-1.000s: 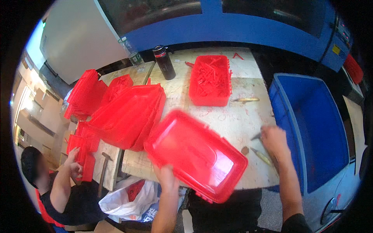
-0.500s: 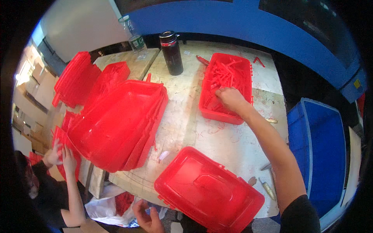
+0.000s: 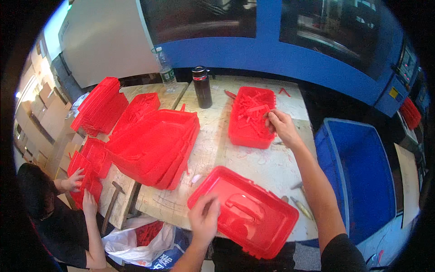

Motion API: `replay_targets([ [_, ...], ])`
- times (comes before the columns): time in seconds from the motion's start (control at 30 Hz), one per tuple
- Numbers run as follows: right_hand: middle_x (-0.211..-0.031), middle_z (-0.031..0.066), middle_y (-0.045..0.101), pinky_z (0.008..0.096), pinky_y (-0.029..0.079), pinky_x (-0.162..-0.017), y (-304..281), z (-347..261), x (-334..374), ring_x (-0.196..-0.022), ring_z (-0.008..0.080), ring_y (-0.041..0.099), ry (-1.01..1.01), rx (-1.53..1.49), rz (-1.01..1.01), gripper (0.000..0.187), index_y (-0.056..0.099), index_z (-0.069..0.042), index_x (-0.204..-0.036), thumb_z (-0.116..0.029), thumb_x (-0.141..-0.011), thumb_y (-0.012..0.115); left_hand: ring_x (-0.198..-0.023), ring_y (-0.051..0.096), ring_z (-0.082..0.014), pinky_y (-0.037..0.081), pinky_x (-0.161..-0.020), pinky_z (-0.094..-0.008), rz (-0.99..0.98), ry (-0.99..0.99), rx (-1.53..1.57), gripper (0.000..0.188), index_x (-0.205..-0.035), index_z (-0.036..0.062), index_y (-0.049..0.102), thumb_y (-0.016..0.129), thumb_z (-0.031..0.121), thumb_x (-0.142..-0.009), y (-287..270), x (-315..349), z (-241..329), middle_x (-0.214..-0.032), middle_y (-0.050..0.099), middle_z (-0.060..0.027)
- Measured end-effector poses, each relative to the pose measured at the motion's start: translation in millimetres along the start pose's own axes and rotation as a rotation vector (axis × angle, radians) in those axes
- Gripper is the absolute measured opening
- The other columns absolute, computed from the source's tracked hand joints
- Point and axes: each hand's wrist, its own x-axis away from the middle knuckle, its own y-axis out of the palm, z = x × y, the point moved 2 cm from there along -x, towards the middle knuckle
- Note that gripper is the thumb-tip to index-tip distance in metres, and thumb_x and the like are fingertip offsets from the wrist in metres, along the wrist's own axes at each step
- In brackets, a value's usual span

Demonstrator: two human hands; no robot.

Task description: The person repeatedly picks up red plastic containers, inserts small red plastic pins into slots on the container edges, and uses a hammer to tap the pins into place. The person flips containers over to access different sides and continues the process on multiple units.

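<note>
Head view: your right hand [image 3: 280,127] pinches a red plastic strip [image 3: 259,109] between thumb and forefinger; the strip points left from the fingers, lengthwise across the top of the strip-filled red bin [image 3: 249,139]. The red case lid [image 3: 251,214], with a handle shape moulded into it, lies well apart from that hand, toward your body and slightly left, at the near side of the worktop [image 3: 222,145]. Its long axis slants from far left to near right, and its near corner juts past the worktop's edge. Your left hand [image 3: 204,217] is the nearer one, over the lid's left end, fingers loosely curled, with a gap to the thumb and nothing visible between; whether it touches the lid, you cannot tell.
</note>
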Motion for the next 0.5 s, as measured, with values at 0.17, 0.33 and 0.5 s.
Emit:
replay_targets([
  [0.17, -0.073, -0.0013, 0.052, 0.0211, 0.038, -0.055, 15, -64, 180, -0.062, 0.0053, 0.047, 0.212, -0.41, -0.123, 0.022, 0.058, -0.004, -0.103, -0.022, -0.106, 0.046, -0.078, 0.058, -0.0082, 0.049, -0.063, -0.0223, -0.426, 0.095, 0.346, 0.072, -0.154, 0.0044, 0.023, 0.064, 0.006, -0.095, 70, -19, -1, -0.107, 0.06, -0.0086],
  [0.33, -0.073, 0.0003, 0.054, 0.0233, 0.042, -0.056, 14, -67, 316, -0.061, 0.0075, 0.049, 0.3, -0.174, -0.105, 0.012, 0.057, -0.003, -0.108, -0.011, -0.102, 0.051, -0.057, 0.053, -0.0072, 0.04, -0.05, -0.0208, -0.68, -0.176, 0.257, 0.016, -0.103, 0.0026, 0.063, 0.054, 0.016, -0.102, 87, 38, -26, -0.068, 0.059, -0.0022],
  [0.5, -0.088, 0.0082, 0.067, 0.0265, 0.053, -0.066, -15, -74, 393, -0.073, 0.0151, 0.066, 0.025, -0.216, -0.029, 0.033, 0.06, 0.002, -0.12, 0.0, -0.088, 0.065, -0.049, 0.048, -0.0148, 0.037, -0.045, -0.027, -0.436, -0.853, 0.688, 0.016, -0.1, 0.0045, 0.061, 0.055, 0.019, -0.099, 77, 111, -43, -0.063, 0.053, -0.0036],
])
